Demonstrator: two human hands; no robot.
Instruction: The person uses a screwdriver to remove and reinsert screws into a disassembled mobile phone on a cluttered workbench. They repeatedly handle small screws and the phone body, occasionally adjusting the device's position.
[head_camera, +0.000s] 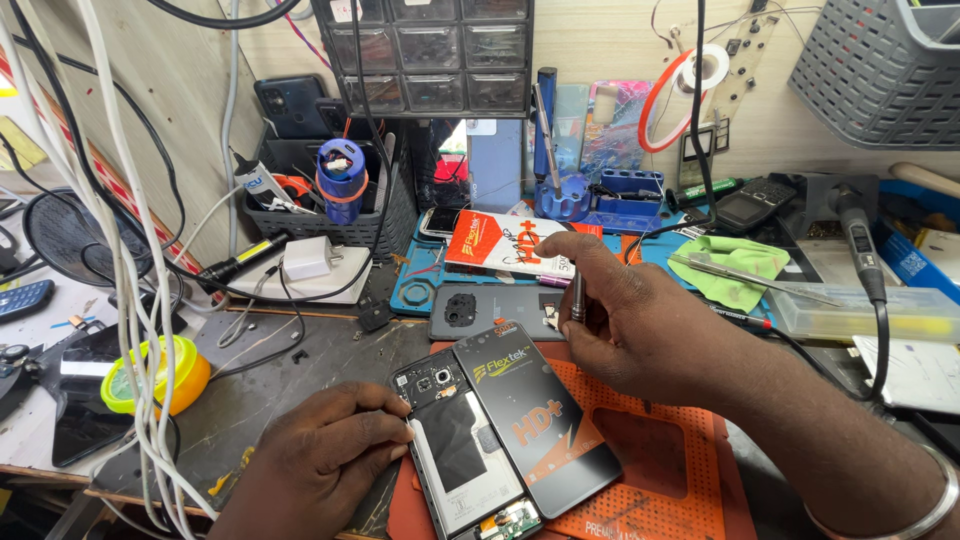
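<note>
Head camera view: at lower centre of the frame, the left hand (322, 455) pinches the edge of an opened smartphone frame (462, 450), beside a glossy black rectangular replacement screen (540, 420) overlapping it on an orange perforated silicone mat (660, 450). The right hand (640, 325) grips a slim metal screwdriver (577, 292) upright.

Phone repair workbench. Beyond the fingers (553, 247): parts drawer cabinet (430, 55), screwdriver stand (562, 195), soldering iron (860, 245). Under them, an opened phone (455, 450) on an orange work mat (660, 450); cables (120, 250) hang left.
</note>
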